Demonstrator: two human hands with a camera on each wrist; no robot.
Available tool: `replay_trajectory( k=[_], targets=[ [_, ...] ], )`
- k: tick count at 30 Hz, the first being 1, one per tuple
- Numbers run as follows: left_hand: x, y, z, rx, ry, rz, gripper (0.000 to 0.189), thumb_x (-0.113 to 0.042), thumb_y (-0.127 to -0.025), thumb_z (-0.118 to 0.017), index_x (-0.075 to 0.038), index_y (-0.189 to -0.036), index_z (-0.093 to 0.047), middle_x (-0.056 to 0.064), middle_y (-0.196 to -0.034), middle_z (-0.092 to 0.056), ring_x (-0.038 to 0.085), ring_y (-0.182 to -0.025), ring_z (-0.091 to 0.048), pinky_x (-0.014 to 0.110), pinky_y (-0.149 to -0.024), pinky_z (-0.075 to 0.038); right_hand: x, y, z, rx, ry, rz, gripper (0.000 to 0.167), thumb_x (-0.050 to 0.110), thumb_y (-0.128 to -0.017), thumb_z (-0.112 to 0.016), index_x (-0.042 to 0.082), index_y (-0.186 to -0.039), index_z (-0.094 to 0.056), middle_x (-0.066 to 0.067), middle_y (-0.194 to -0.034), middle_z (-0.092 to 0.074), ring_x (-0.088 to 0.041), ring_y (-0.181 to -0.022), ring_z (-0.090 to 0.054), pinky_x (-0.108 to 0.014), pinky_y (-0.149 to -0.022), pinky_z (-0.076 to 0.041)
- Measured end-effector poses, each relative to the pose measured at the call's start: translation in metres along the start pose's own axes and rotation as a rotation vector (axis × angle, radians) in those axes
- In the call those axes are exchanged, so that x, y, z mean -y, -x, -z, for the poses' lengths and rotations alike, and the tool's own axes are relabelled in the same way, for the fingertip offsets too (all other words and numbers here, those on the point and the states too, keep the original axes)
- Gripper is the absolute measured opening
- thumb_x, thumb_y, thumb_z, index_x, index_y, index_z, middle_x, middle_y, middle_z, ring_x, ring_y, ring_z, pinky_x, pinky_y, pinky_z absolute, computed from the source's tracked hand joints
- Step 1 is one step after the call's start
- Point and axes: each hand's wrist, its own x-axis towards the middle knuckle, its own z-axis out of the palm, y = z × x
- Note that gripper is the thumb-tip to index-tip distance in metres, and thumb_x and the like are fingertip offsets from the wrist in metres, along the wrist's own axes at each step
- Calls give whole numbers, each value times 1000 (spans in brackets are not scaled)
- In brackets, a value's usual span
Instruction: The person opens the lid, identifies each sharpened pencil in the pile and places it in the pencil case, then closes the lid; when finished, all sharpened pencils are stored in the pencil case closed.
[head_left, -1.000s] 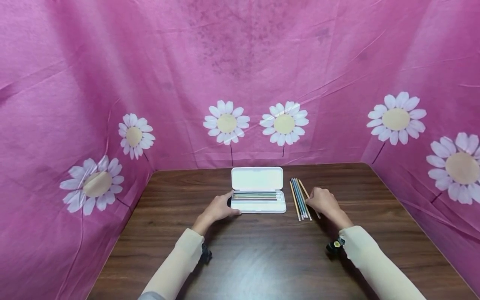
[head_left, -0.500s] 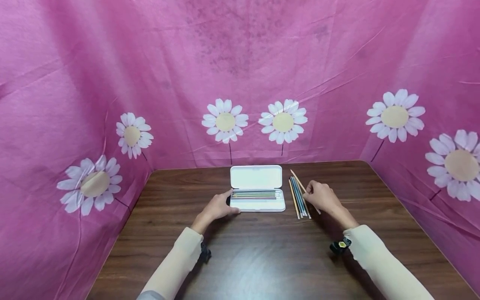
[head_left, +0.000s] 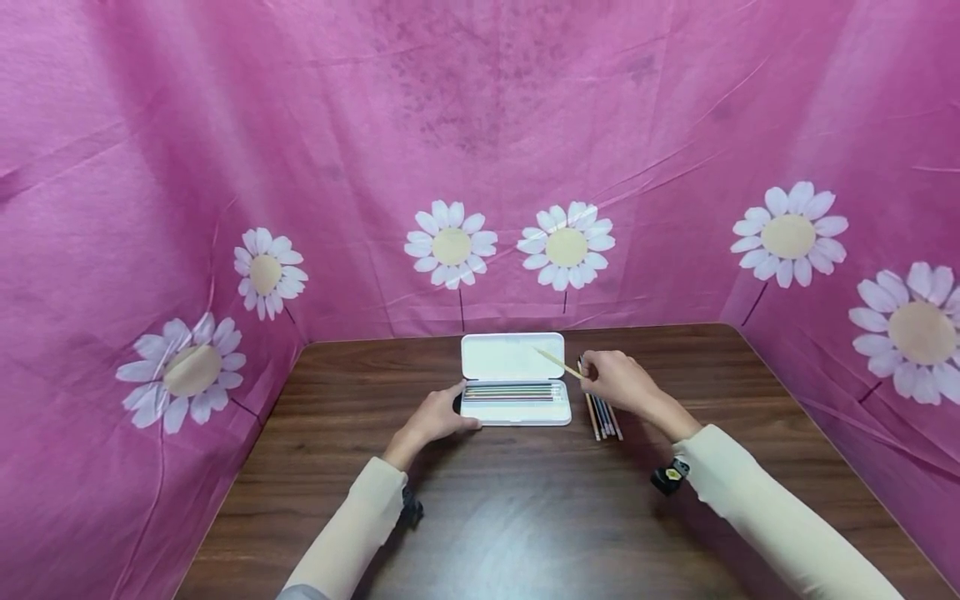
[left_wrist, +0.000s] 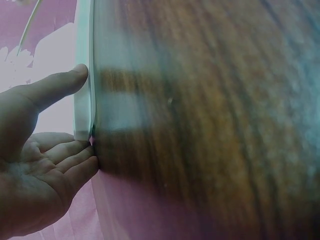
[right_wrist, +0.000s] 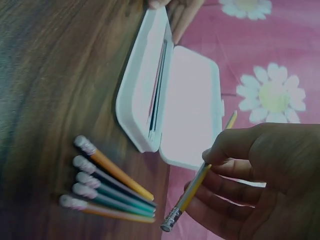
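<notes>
A white pencil case (head_left: 517,414) lies with its lid (head_left: 501,357) raised on the wooden table, several pencils (head_left: 510,392) side by side in its back part. My left hand (head_left: 435,417) holds the case's left end, thumb at the front edge and fingers around the end; the left wrist view shows the thumb (left_wrist: 60,85) against the rim. Right of the case, my right hand (head_left: 618,382) pinches a yellow pencil (right_wrist: 192,189) between thumb and fingers, raised off the table, its tip pointing left before the lid. Beneath that hand lie several loose pencils (head_left: 604,421), partly hidden.
The brown wooden table (head_left: 510,517) reaches back to a pink cloth (head_left: 360,167) printed with daisies, which hangs behind and on both sides. In the right wrist view, the loose pencils (right_wrist: 112,187) show orange, dark and green bodies with white erasers.
My right hand has lifted the yellow pencil from beside the loose pencils and moved it left, over them towards the case. My left hand has stayed at the case's end.
</notes>
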Motion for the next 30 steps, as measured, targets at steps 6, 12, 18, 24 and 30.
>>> replay_trajectory(
  k=[6,12,18,24,30],
  targets=[
    [0,-1,-1,-8,-1,6,93,-34,-86,-89,-1,-161,-44,27,-152,-59,38,-138,-59,52,-117,-47,19,-19,-5,58,21,130,9,8,-86,-75,13,-82,-68,4,-72,-63,-12,-63,-53,-33,-59,-46],
    [1,-1,-2,-6,-2,1,94,-35,-86,-89,-3,-162,-44,27,-151,-59,37,-137,-60,51,-116,-48,37,-35,-15,108,42,203,13,4,-85,-71,16,-79,-68,5,-73,-62,-12,-67,-54,-33,-60,-48],
    [3,-3,-3,2,5,7,93,-35,-87,-88,-5,-163,-43,25,-151,-60,34,-133,-61,49,-114,-49,51,-47,-30,140,58,236,17,4,-85,-72,17,-74,-67,6,-71,-61,-11,-67,-53,-32,-58,-47],
    [3,-4,-3,1,0,6,92,-35,-87,-88,-5,-162,-44,25,-149,-61,33,-129,-62,50,-113,-50,56,-55,-45,178,97,227,19,4,-84,-75,17,-72,-68,6,-70,-62,-11,-67,-54,-32,-60,-49],
    [2,-3,-3,3,11,12,92,-34,-88,-88,-4,-162,-44,25,-150,-61,32,-129,-62,49,-114,-49,57,-56,-63,191,119,227,22,4,-86,-76,17,-71,-68,4,-71,-64,-13,-69,-55,-34,-62,-51]
  ],
)
